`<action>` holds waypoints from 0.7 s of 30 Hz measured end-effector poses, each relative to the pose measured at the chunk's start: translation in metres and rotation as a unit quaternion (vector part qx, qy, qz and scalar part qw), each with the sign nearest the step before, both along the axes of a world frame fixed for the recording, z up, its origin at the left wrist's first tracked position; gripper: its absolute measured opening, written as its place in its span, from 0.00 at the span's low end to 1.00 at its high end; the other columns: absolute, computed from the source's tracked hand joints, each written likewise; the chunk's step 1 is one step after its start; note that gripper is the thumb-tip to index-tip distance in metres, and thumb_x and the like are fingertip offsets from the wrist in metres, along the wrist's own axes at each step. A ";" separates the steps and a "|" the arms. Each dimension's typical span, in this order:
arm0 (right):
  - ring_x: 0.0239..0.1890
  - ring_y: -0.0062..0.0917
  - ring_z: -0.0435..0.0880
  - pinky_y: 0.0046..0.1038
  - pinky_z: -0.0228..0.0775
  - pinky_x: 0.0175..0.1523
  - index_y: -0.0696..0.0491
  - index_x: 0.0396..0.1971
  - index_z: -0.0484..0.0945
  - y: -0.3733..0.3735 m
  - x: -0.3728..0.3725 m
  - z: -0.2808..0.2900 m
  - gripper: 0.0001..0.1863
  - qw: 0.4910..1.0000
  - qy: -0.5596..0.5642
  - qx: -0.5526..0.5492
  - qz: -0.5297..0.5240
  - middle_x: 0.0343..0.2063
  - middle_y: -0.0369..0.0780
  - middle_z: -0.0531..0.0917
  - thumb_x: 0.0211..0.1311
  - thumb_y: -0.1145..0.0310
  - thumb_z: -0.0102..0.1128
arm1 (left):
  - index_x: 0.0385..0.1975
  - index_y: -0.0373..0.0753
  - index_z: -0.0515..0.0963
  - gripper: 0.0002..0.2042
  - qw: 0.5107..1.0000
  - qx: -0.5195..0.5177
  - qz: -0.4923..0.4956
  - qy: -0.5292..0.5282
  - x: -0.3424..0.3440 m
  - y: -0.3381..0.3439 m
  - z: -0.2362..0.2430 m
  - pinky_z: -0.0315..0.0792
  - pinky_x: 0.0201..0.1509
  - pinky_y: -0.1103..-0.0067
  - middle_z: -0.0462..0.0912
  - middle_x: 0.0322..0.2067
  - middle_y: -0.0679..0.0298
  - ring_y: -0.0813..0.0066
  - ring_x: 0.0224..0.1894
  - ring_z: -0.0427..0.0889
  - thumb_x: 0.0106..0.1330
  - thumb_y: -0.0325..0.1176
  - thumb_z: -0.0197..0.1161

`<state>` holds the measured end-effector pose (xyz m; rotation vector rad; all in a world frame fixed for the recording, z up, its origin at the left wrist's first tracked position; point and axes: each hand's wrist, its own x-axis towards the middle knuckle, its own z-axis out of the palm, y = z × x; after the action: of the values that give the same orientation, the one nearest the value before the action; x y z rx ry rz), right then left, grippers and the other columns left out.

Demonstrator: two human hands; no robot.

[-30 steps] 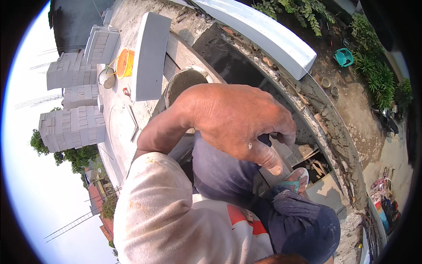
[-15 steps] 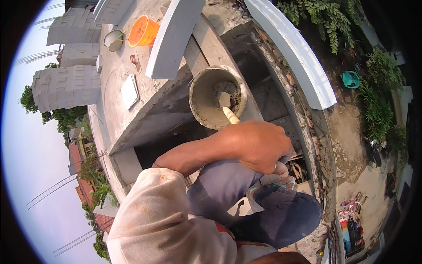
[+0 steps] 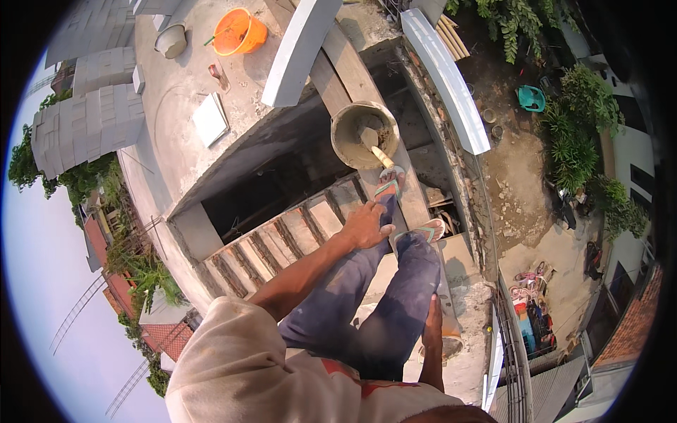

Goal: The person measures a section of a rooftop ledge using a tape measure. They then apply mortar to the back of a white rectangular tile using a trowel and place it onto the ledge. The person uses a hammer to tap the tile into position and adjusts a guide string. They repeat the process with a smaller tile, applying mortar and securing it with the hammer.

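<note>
My left hand (image 3: 368,225) rests by the shin of my left trouser leg, thumb apart from the fingers, nothing seen in it. Down along the outer side of my right thigh hangs my right hand (image 3: 433,319), fingers stretched out and partly hidden by the leg. Beyond my sandalled feet a bucket (image 3: 343,144) of grey mortar stands on a wooden plank (image 3: 416,199). A trowel (image 3: 381,156) leans in it, blade in the mortar and pale wooden handle over the near rim. Neither hand touches it.
A deep stairwell opening (image 3: 261,183) with brick-edged steps lies left of the plank. Light grey curved pieces (image 3: 300,53) stand beyond. An orange bucket (image 3: 240,32), a grey basin (image 3: 171,42) and a white board (image 3: 210,120) sit on the slab. The right edge drops to a yard (image 3: 518,204).
My left hand has drawn back from across my knees to my left shin. My right hand has come into view. I appear more upright, and the trowel lies in the bucket as before.
</note>
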<state>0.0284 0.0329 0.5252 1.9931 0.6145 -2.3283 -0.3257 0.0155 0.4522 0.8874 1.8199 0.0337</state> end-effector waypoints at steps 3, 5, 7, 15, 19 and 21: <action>0.73 0.47 0.70 0.43 0.61 0.77 0.60 0.78 0.55 -0.003 -0.038 0.053 0.48 0.991 0.010 0.045 0.129 0.71 0.56 0.69 0.74 0.42 0.62 | 0.76 0.36 0.63 0.41 0.997 -0.063 0.046 -0.021 -0.001 -0.029 0.030 0.62 0.78 0.56 0.67 0.72 0.40 0.41 0.76 0.66 0.74 0.63 0.57; 0.73 0.53 0.69 0.45 0.61 0.77 0.60 0.80 0.49 -0.003 -0.058 0.067 0.59 0.941 -0.050 0.081 0.325 0.73 0.61 0.64 0.62 0.43 0.73 | 0.79 0.36 0.59 0.43 0.993 -0.077 0.077 -0.053 -0.006 -0.046 0.044 0.59 0.81 0.58 0.65 0.74 0.39 0.41 0.77 0.63 0.75 0.63 0.54; 0.73 0.58 0.68 0.47 0.62 0.77 0.61 0.81 0.43 -0.001 -0.062 0.060 0.69 0.889 -0.091 0.094 0.438 0.73 0.65 0.61 0.53 0.43 0.81 | 0.80 0.35 0.56 0.43 0.986 -0.061 0.130 -0.088 -0.014 -0.066 0.050 0.56 0.82 0.60 0.62 0.76 0.39 0.41 0.79 0.61 0.75 0.61 0.54; 0.71 0.61 0.70 0.50 0.68 0.73 0.65 0.80 0.39 0.005 -0.092 0.027 0.76 0.866 -0.158 0.072 0.469 0.71 0.68 0.62 0.46 0.38 0.81 | 0.79 0.33 0.59 0.36 0.951 -0.044 0.279 -0.126 -0.102 -0.077 0.108 0.52 0.83 0.68 0.63 0.78 0.46 0.53 0.80 0.61 0.75 0.47 0.52; 0.71 0.62 0.71 0.51 0.68 0.73 0.65 0.80 0.39 0.026 -0.115 0.022 0.76 0.879 -0.162 0.069 0.444 0.71 0.68 0.62 0.46 0.38 0.81 | 0.77 0.31 0.62 0.35 0.955 -0.059 0.278 -0.084 -0.164 -0.072 0.145 0.63 0.78 0.71 0.69 0.74 0.47 0.55 0.75 0.70 0.71 0.39 0.54; 0.71 0.62 0.71 0.50 0.68 0.73 0.65 0.80 0.39 0.041 -0.132 0.018 0.76 0.888 -0.165 0.066 0.424 0.71 0.68 0.62 0.46 0.38 0.81 | 0.74 0.30 0.67 0.33 0.954 -0.064 0.289 -0.043 -0.194 -0.085 0.153 0.69 0.73 0.71 0.75 0.70 0.47 0.57 0.70 0.76 0.69 0.38 0.57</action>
<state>-0.1036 0.0741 0.5433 1.5995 1.2996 -1.4238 -0.5201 -0.0695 0.6048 0.2349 1.9185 0.3145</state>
